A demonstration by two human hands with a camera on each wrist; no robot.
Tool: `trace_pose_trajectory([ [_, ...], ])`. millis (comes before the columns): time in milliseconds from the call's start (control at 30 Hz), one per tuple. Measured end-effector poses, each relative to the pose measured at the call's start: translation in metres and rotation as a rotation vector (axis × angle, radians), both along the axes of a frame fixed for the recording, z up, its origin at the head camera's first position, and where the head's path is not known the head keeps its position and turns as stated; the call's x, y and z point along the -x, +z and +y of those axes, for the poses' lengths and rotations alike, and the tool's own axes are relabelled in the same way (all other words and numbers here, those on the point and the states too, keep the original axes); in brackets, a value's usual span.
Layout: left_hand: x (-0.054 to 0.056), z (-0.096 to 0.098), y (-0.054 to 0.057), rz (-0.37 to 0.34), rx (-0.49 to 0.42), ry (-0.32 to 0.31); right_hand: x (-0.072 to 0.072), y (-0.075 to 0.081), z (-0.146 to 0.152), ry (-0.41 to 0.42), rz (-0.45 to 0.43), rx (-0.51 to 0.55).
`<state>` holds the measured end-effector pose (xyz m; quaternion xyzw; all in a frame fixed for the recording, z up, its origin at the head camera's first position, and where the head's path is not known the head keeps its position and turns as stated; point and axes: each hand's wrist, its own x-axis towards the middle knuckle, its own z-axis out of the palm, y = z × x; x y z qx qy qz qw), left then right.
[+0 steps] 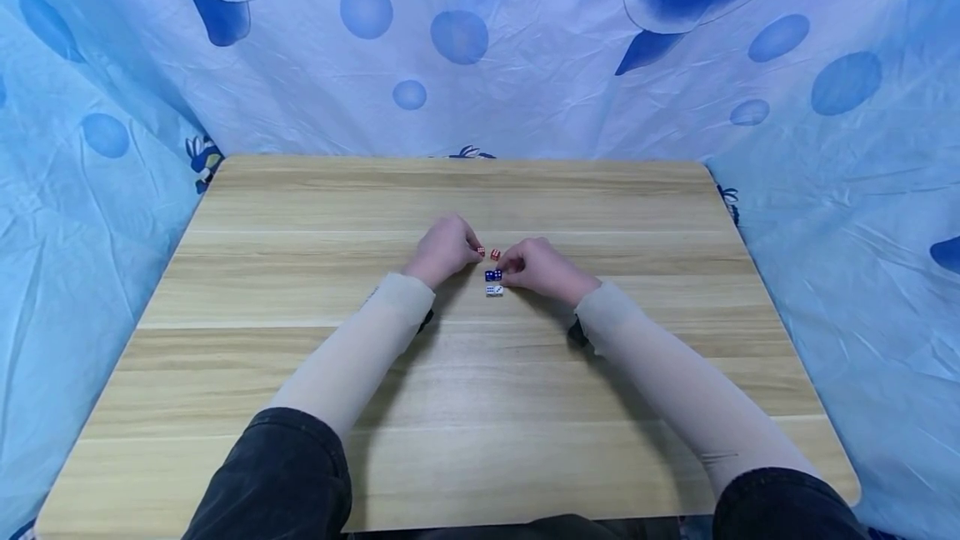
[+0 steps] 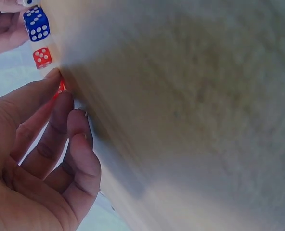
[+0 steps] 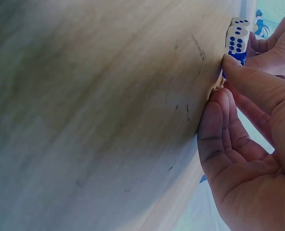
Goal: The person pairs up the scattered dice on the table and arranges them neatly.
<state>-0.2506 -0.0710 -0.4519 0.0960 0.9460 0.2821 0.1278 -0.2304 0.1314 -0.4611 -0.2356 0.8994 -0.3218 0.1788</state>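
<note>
My left hand [image 1: 446,247] pinches a red die [image 1: 481,251] between thumb and fingertips; in the left wrist view the fingers mostly cover this red die [image 2: 60,88]. A second red die [image 1: 495,255] sits just to its right, apart from it. Nearer to me, two blue dice [image 1: 492,275] stand side by side. My right hand [image 1: 546,267] holds the right-hand blue die at its side with thumb and index finger. Two white dice [image 1: 494,291] lie in a row in front of the blue ones. Fingers hide much of the blue die [image 3: 237,57] in the right wrist view.
All the dice are near the middle of a wood-grain table [image 1: 480,440]. Blue patterned cloth [image 1: 525,90] hangs behind the table and along both sides. Both forearms reach in from the near edge, with a dark wrist strap [image 1: 577,333] under the right cuff.
</note>
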Motion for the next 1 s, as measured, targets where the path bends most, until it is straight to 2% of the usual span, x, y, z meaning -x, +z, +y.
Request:
trace_pose_trajectory([
  [400, -0.009, 0.005, 0.0, 0.0, 0.036, -0.046, 0.0, -0.001, 0.003, 0.009, 0.007, 0.016],
  [1000, -0.014, 0.007, 0.003, 0.02, 0.057, -0.037, -0.001, -0.002, 0.008, -0.027, 0.031, -0.014],
])
